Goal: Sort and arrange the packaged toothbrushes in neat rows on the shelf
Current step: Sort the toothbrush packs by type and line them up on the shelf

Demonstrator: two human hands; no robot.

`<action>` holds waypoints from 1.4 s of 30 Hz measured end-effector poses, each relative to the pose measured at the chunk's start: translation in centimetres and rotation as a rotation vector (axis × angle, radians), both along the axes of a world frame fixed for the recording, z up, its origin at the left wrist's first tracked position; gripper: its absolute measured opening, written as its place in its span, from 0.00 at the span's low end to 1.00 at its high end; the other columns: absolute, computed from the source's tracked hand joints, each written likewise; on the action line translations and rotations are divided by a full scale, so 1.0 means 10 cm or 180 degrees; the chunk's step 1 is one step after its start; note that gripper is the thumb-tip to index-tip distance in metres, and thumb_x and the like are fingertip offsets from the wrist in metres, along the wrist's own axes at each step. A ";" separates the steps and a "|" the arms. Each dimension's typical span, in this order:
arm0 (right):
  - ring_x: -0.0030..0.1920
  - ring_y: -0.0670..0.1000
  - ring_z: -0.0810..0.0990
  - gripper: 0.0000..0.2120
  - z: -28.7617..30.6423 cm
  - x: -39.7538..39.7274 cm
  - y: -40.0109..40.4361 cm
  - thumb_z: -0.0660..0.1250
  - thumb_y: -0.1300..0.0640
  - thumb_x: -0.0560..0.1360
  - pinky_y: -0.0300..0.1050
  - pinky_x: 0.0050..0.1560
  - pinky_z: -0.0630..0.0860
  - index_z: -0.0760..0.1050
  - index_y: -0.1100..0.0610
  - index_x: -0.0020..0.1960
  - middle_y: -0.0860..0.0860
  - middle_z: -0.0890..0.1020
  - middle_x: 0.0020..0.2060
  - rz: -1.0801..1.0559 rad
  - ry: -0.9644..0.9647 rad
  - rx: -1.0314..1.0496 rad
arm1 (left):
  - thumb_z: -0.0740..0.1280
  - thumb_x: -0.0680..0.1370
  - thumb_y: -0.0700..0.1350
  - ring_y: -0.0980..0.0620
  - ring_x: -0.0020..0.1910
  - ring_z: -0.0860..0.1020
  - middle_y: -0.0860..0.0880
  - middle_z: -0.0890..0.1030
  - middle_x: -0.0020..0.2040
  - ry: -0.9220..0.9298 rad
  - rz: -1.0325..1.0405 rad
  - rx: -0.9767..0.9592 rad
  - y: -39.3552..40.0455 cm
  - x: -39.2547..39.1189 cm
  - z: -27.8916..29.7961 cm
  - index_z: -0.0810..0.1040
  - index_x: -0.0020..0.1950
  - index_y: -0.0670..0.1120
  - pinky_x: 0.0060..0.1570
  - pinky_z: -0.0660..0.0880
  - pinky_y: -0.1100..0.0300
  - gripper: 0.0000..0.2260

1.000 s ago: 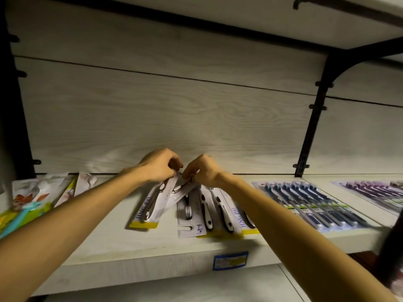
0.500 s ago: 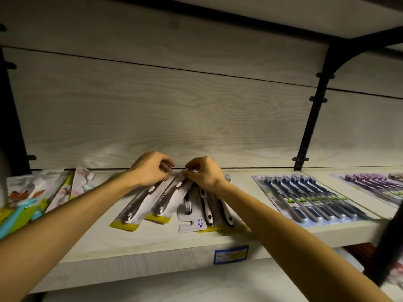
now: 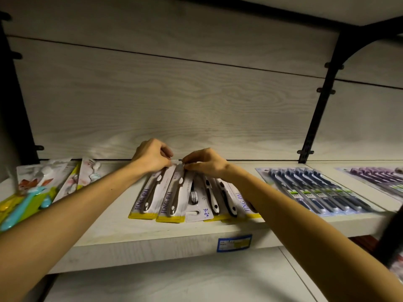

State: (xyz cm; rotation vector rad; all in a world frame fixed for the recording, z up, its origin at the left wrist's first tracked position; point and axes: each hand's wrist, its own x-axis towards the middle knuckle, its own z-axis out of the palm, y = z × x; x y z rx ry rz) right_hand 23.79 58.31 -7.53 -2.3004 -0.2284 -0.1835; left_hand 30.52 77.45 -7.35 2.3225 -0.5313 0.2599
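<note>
As we reach to the back edge of the shelf (image 3: 152, 236), we list what lies under our hands.

Item: two yellow-trimmed toothbrush packs, the left pack (image 3: 146, 198) and the right pack (image 3: 172, 201), flat on the shelf mid-way along it, side by side and touching, yellow ends toward the front edge, top ends at the back edge.

Hold: our left hand (image 3: 150, 156) has its fingers curled down on the top end of the left pack; our right hand (image 3: 207, 163) pinches the top end of the right pack. Both are grasping, neither is released.

Handling, as we judge it: light card with a clear blister, stiff lengthways but easily bent, slick enough to slide on the board. We take hold at the flat top margin or the long card edges, not on the blister.

Adjoining: a mixed overlapping pile (image 3: 218, 199) of more packs just right of these, one white card reversed. We judge it still to be sorted.

Further along: a blue multi-pack (image 3: 309, 190) and a purple multi-pack (image 3: 375, 177) toward the right end, children's packs (image 3: 43, 186) toward the left end, and a price label (image 3: 234, 243) on the front edge.
</note>
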 end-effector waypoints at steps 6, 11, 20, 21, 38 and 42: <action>0.60 0.54 0.80 0.16 0.04 0.07 0.07 0.67 0.67 0.78 0.26 0.50 0.75 0.76 0.66 0.66 0.60 0.81 0.61 0.0083 -0.0019 -0.0181 | 0.79 0.67 0.42 0.54 0.46 0.83 0.54 0.85 0.42 -0.0218 0.0056 0.0257 -0.01 -0.05 0.07 0.84 0.44 0.52 0.54 0.80 0.57 0.09; 0.63 0.53 0.78 0.17 0.00 0.22 0.14 0.70 0.57 0.77 0.46 0.65 0.74 0.78 0.60 0.65 0.55 0.81 0.63 -0.0246 -0.0419 -0.0878 | 0.77 0.68 0.44 0.51 0.49 0.83 0.53 0.86 0.46 -0.0421 0.0161 0.0530 0.05 -0.06 -0.01 0.85 0.48 0.52 0.52 0.79 0.58 0.10; 0.60 0.53 0.80 0.17 -0.09 0.06 -0.41 0.67 0.50 0.79 0.48 0.61 0.76 0.79 0.57 0.65 0.53 0.82 0.61 -0.0749 -0.0411 -0.1102 | 0.68 0.78 0.59 0.48 0.58 0.79 0.48 0.82 0.60 -0.0675 -0.0464 0.0846 -0.04 -0.02 -0.24 0.81 0.63 0.48 0.55 0.76 0.55 0.20; 0.60 0.53 0.80 0.17 -0.10 0.01 -0.43 0.67 0.49 0.79 0.49 0.61 0.76 0.78 0.56 0.65 0.53 0.82 0.61 -0.0756 -0.0395 -0.1069 | 0.68 0.78 0.59 0.48 0.58 0.79 0.48 0.82 0.60 -0.0660 -0.0511 0.0880 -0.04 -0.01 -0.26 0.81 0.63 0.48 0.54 0.76 0.56 0.20; 0.42 0.48 0.80 0.19 -0.08 -0.82 0.23 0.68 0.32 0.69 0.44 0.41 0.76 0.83 0.47 0.44 0.45 0.84 0.42 -0.0543 -0.1085 -0.1979 | 0.70 0.76 0.59 0.47 0.52 0.81 0.51 0.85 0.52 -0.0445 0.0113 0.0770 0.22 0.02 -0.24 0.84 0.55 0.52 0.52 0.78 0.52 0.13; 0.38 0.48 0.82 0.13 0.08 -0.81 0.27 0.71 0.39 0.72 0.45 0.38 0.77 0.86 0.48 0.44 0.46 0.86 0.37 -0.0744 -0.1073 -0.1482 | 0.70 0.77 0.56 0.47 0.52 0.82 0.51 0.85 0.52 -0.0498 0.0182 0.0451 0.33 0.02 -0.20 0.84 0.56 0.52 0.52 0.78 0.53 0.12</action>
